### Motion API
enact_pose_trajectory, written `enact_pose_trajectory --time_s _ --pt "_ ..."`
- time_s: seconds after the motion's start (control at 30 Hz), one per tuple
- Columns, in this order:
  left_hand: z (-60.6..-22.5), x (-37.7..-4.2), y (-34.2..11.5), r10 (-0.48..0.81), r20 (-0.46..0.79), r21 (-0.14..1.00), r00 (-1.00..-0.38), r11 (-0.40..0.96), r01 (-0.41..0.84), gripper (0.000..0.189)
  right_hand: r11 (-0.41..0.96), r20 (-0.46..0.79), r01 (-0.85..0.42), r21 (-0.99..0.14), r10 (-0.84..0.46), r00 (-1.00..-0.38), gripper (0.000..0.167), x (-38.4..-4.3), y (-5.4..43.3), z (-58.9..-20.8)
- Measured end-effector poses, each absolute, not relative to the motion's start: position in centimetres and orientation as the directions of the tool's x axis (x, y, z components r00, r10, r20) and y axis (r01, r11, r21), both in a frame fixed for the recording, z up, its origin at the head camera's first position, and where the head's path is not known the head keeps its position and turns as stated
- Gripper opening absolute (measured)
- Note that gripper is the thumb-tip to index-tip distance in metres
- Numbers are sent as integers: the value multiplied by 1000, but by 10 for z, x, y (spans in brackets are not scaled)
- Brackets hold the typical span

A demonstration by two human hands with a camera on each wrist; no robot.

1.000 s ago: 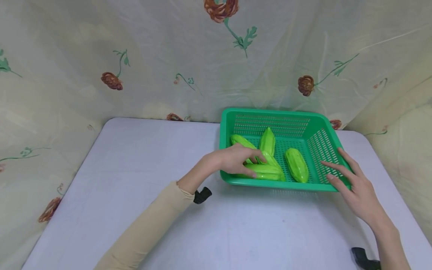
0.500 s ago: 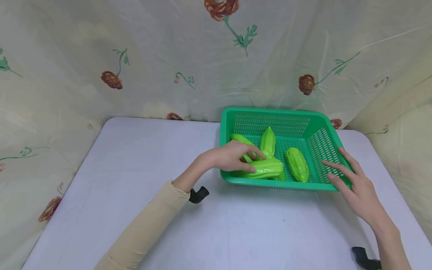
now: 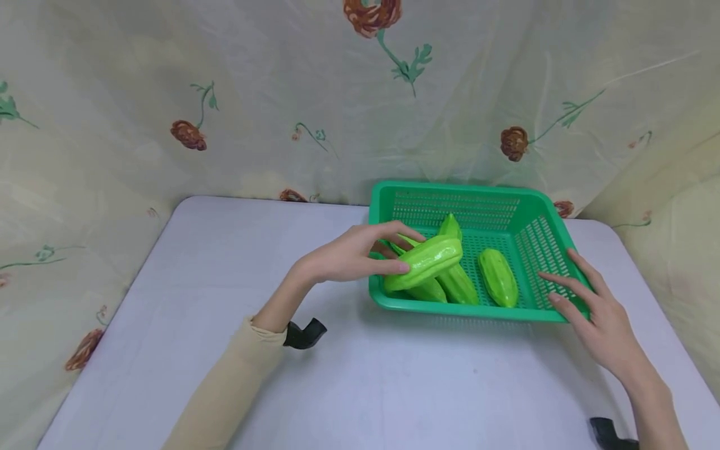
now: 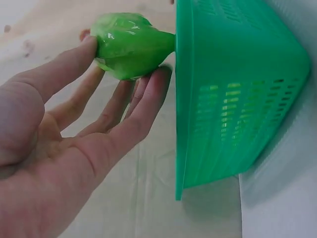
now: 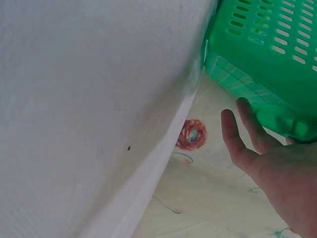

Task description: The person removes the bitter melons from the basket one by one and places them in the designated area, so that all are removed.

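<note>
My left hand (image 3: 345, 255) pinches a glossy bright-green ridged gourd (image 3: 429, 262) between thumb and fingertips. That gourd is tilted over the left part of a green plastic basket (image 3: 478, 314). In the left wrist view, the gourd (image 4: 130, 47) shows end-on above the basket's rim, with fingers beneath it. Several similar gourds lie inside, one (image 3: 458, 286) partly covered by the held one and another (image 3: 498, 279) apart on the right. My right hand (image 3: 610, 331) rests at the basket's right rim with fingers extended; in the right wrist view, two fingers show along the basket's outside.
The basket stands near the back right of a table with a white cover (image 3: 281, 250). Behind and beside the table hangs a pale flowered sheet (image 3: 253, 144). A black piece (image 3: 305, 334) sits at my left wrist, another (image 3: 610, 434) at the right.
My left hand has lifted one gourd off the others, moving left and slightly up and tilting it. Gourds beneath it are now more exposed. The right hand stays at the rim.
</note>
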State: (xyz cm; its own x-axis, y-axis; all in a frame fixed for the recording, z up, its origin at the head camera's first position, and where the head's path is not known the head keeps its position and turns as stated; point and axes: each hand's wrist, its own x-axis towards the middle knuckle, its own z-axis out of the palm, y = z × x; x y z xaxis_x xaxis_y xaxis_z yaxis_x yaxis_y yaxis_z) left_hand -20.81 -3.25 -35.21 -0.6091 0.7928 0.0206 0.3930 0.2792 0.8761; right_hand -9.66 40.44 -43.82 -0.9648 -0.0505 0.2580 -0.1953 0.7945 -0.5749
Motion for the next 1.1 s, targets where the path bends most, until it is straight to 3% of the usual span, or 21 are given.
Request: enact_pose_trajectory --time_s 0.37,0.83,1.1 --pt "-358 -204 -70 691 68 913 -719 248 325 45 796 257 -194 -573 -51 -965 39 -94 405 -438" --pt "-376 -210 -108 451 -90 962 -888 269 39 52 792 258 -194 -579 -48 -965 39 -96 406 -440" --pt "-395 -221 -111 331 -136 961 -934 273 -43 55 789 261 -193 -584 -43 -965 39 -96 406 -441"
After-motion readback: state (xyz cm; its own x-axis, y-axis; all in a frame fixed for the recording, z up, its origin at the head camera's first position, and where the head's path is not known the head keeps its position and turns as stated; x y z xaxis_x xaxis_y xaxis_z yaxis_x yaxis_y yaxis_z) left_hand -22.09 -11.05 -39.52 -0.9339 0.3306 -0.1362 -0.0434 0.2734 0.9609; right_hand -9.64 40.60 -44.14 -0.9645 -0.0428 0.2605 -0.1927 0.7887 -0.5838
